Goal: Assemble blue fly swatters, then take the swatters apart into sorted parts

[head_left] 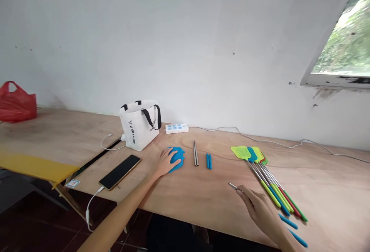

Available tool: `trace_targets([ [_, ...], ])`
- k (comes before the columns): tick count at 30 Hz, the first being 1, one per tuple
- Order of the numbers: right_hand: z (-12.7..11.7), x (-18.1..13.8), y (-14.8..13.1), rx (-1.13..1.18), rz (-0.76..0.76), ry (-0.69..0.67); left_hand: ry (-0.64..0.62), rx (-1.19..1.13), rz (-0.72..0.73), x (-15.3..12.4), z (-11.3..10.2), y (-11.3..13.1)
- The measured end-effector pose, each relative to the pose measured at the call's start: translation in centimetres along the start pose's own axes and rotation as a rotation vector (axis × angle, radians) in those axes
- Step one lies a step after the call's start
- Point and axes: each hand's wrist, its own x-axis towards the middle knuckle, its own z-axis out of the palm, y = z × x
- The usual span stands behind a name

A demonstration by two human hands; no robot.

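My left hand (165, 163) rests on blue fly swatter heads (179, 154), its fingers apart over them. How many heads lie beneath it is hidden. Two thin metal tubes (195, 153) lie side by side to the right, followed by two short blue handles (209, 161). My right hand (254, 205) is closed around a metal tube (232, 185) whose tip points toward the left. Two blue handles (288, 221) show beyond that wrist; whether one is joined to the held tube I cannot tell. Several complete fly swatters (268, 182) lie fanned close by.
A white tote bag (140, 128) stands near the wall, with a white power strip (176, 128) beside it. A phone (120, 172) on a charging cable lies at the left of the wooden table (185, 190). A red plastic bag (17, 103) sits far left.
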Motion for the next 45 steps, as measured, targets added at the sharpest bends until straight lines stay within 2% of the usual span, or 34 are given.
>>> trace_targets([
  [3,0.4,1.6,-0.9,0.121,0.077,-0.028,0.019,-0.003,0.029,-0.2,0.1,0.0],
  [6,-0.3,3.8,-2.0,0.269,0.173,0.015,-0.015,-0.024,0.015,0.2,-0.2,0.0],
  [10,-0.9,6.4,-3.6,0.582,0.289,0.163,-0.020,-0.037,0.034,0.8,-0.4,1.0],
  [12,-0.6,7.4,-3.9,0.687,0.302,0.246,-0.064,-0.004,0.079,0.8,-0.2,1.8],
  [15,0.5,8.4,-3.6,0.765,0.300,0.390,-0.113,0.073,0.104,0.7,0.3,2.6],
  [19,2.5,9.0,-2.3,0.771,0.326,0.540,-0.061,0.132,0.071,1.1,0.5,1.8],
  [25,4.8,8.2,-0.3,0.792,0.353,0.474,0.037,0.160,0.000,2.3,0.7,-0.5],
  [30,6.8,6.8,0.9,0.760,0.410,0.342,0.072,0.191,-0.124,3.8,1.3,-1.5],
  [33,7.4,6.2,1.2,0.759,0.447,0.336,0.101,0.189,-0.176,4.9,1.1,-2.8],
  [38,7.5,5.7,1.0,0.824,0.498,0.392,0.086,0.189,-0.094,5.1,0.4,-4.4],
  [45,7.4,5.4,0.0,0.690,0.533,0.420,0.007,0.118,0.067,3.5,0.4,-3.9],
])
